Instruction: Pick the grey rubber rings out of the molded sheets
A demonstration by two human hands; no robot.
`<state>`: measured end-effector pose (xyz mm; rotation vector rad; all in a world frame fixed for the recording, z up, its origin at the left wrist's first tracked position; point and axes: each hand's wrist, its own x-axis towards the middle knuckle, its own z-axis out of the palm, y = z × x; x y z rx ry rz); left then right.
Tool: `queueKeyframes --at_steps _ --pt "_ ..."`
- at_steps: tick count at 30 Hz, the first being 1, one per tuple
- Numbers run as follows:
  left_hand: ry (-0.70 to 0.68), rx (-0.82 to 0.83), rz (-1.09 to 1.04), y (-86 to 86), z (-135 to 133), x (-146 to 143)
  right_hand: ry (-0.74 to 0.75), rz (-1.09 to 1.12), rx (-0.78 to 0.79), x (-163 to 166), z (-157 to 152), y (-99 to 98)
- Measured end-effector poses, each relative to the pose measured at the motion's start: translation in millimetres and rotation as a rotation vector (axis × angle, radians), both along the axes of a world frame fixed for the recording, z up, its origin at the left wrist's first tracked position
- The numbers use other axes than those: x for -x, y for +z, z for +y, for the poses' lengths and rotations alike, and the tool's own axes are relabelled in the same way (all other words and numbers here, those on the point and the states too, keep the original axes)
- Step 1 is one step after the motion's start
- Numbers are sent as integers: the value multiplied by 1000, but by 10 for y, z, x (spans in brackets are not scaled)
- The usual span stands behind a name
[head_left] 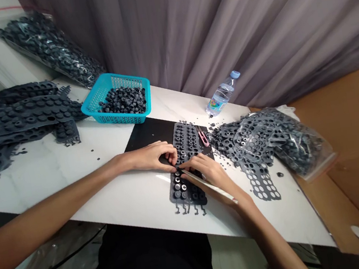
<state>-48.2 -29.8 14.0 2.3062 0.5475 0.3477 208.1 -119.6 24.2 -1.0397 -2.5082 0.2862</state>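
A dark grey moulded rubber sheet (186, 139) with rows of round caps lies lengthwise before me, partly on a black mat (146, 135). My left hand (156, 157) is at its left edge, thumb and fingers pinched together; what they grip, if anything, is too small to make out. My right hand (207, 171) is closed around a slim pale stick-like tool (212, 187), whose dark tip meets the left fingertips over the sheet. Both hands cover part of the sheet's middle. Pink-handled snips (203, 139) rest beside the sheet's upper right edge.
A turquoise basket (91, 107) holds small dark rubber pieces. Moulded sheets (28, 114) are piled at left, beside a full plastic bag (52, 48). Punched-out sheets (251, 141), another bag (303, 152) and scattered bits lie at right. A water bottle (223, 96) stands tilted-looking near the curtain (167, 28).
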Motion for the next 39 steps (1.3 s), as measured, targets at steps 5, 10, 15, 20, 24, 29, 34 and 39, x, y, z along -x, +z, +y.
queueKeyframes --at_steps 5,10,15,20,24,29,34,39 --pt "16 -4 8 26 -25 -9 28 -113 -170 15 12 -131" --pt "18 -24 32 19 -22 -17 -179 -160 -265 108 -9 -207" --pt "14 -35 59 41 -24 -9 -466 -116 -230 -56 8 -194" --pt "35 -4 47 84 -49 6 -653 -91 -204 -524 -22 -136" --pt "91 -13 13 67 -66 19 -585 5 -66 -653 7 -154" --pt "36 -221 78 5 -71 35 -540 91 110 -436 52 -156" --pt "40 -368 159 -6 -75 13 -456 131 104 -227 57 -125" --pt "126 -453 128 -50 20 8 -431 132 35 -134 45 -106"
